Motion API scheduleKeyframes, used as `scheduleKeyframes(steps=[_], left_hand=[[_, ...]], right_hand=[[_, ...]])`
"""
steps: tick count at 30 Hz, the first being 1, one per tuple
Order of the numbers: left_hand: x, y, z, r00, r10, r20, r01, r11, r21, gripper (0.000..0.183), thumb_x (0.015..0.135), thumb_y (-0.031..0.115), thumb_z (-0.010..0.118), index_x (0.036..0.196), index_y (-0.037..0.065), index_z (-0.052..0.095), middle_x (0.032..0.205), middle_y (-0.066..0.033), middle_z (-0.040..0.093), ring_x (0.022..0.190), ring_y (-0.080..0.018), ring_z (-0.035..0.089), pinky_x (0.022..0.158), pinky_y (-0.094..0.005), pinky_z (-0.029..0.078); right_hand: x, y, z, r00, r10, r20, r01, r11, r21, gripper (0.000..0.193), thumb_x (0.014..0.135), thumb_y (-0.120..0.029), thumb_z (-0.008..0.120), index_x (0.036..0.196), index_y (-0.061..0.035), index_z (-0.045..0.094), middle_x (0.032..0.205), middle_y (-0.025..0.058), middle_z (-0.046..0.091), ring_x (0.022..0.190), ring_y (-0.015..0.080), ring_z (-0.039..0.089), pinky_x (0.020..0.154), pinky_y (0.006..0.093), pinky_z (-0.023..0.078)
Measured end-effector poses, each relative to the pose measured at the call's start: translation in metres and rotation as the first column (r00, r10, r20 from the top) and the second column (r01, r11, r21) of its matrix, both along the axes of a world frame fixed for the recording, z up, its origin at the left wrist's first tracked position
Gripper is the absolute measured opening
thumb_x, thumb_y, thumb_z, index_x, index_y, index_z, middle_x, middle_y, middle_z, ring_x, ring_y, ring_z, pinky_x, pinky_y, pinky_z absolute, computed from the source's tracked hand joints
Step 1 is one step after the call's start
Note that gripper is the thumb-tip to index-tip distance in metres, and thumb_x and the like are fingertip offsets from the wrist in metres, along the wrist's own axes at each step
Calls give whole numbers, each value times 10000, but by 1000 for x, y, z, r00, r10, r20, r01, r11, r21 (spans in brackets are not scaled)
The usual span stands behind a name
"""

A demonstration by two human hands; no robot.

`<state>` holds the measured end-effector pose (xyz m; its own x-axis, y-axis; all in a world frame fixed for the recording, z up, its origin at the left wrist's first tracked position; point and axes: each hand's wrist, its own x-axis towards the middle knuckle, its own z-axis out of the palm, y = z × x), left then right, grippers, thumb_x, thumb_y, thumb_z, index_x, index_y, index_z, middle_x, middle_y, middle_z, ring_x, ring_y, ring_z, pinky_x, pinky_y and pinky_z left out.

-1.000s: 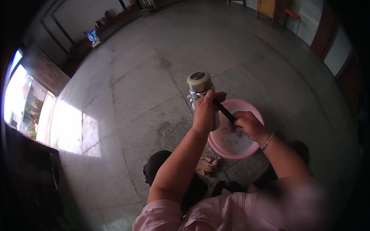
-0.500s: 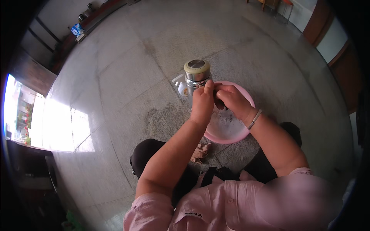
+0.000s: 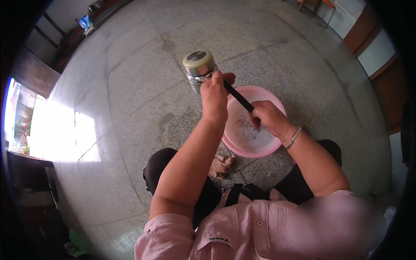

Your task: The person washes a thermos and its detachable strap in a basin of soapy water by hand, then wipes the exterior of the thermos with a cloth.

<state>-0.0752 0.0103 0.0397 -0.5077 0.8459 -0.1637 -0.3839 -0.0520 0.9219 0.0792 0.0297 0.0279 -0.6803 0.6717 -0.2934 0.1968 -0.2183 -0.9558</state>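
The left hand [image 3: 214, 99] is gripping the flask [image 3: 199, 64] just left of the basin [image 3: 254, 154], the right hand [image 3: 271, 118] is clenching the strap [image 3: 239, 96], and keeping it taut is looking wise.

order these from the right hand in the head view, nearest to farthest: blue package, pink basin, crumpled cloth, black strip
From the right hand:
1. black strip, in its fingers
2. pink basin, just beneath
3. crumpled cloth, on the floor, lower left
4. blue package, far upper left
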Motion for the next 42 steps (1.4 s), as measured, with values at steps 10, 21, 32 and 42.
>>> scheduleKeyframes(steps=[10,21,32,42], left_hand=[[-22,10,8,994,92,65,-97,993,70,383,861,248,375,801,-50,608,759,-115,616,704,-180,564,655,-287,429],[-10,5,3,996,-55,76,53,998,19,401,856,275,372,795,-31,623,781,-105,615,709,-156,544,645,-266,416],[-1,2,-1,972,-233,39,233,972,16,384,881,267,363,900,-28,608,854,-99,624,728,-158,540,681,-280,414],[15,4,-13,920,-359,157,358,933,35,385,863,288,400,855,-39,604,693,-67,577,523,-126,507,472,-235,404]], right_hand=[[22,16,-26,991,-126,-35,123,990,-76,250,853,-185,444,805,14,588,704,86,603,644,139,570,606,244,449],[15,19,-14,975,-164,-153,126,965,-232,570,901,-489,281,986,-12,581,888,67,625,795,124,584,720,246,426],[7,21,-12,974,-181,-138,186,982,28,178,816,-123,525,942,-21,601,889,46,609,802,98,547,700,229,420],[-15,19,-4,945,-161,-284,130,983,-126,258,806,-148,482,1013,-11,555,852,30,565,786,113,533,697,230,430]])
